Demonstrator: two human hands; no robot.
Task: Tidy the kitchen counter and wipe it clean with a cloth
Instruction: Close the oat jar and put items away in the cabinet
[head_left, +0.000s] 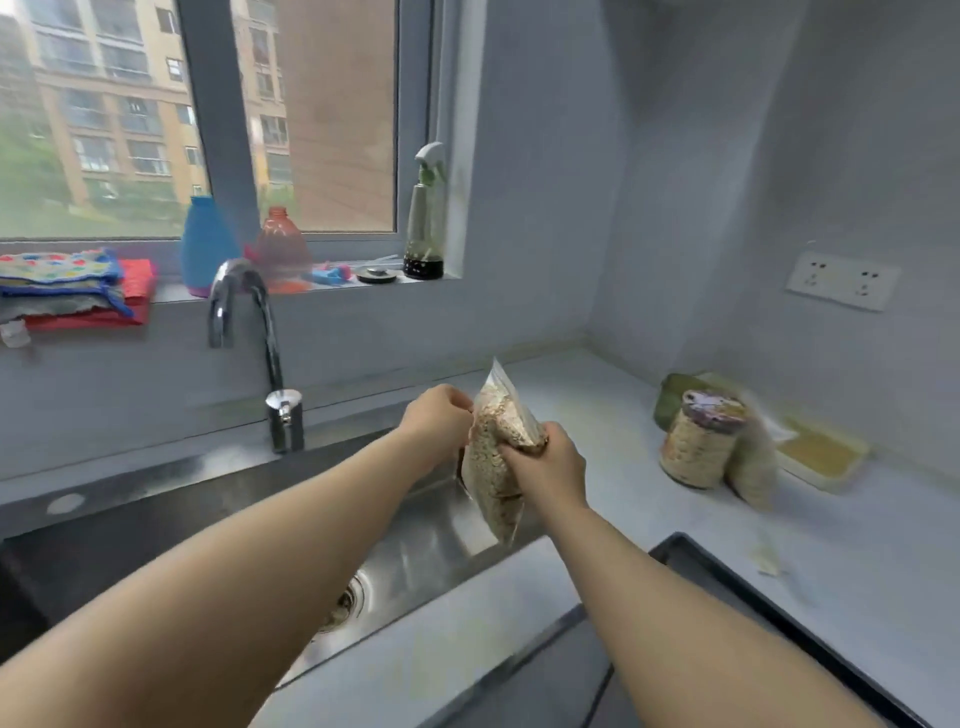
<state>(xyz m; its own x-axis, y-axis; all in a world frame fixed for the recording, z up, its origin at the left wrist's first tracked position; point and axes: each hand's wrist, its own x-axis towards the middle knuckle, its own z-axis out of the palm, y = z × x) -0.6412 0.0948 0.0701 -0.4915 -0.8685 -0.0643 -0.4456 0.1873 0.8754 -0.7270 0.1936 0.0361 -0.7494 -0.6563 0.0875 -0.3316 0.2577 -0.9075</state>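
Holding a clear bag of pale grain above the right edge of the sink, the person had both hands on it. The left hand pinched the bag's upper part with curled fingers, and the right hand was wrapped firmly round its middle. The bag stood roughly upright, with its flat top strip pointing up and its lower end hanging below the right hand.

The step looked like closing or gathering the bag before setting it with the other dry goods. Whether the top was sealed could not be told. To do the step well, the mouth should probably be closed first and kept uppermost, with the weight carried from below, since a loose opening could spill grain. A sensible spot seemed to be the far right of the counter, next to the 1 jar and the second bag just beside it. That would leave bare surface for wiping. The folded cloths lay on the windowsill at far left.

No brand or writing could be read. The held bag showed no legible print, and the jar's purplish lid was too blurred.
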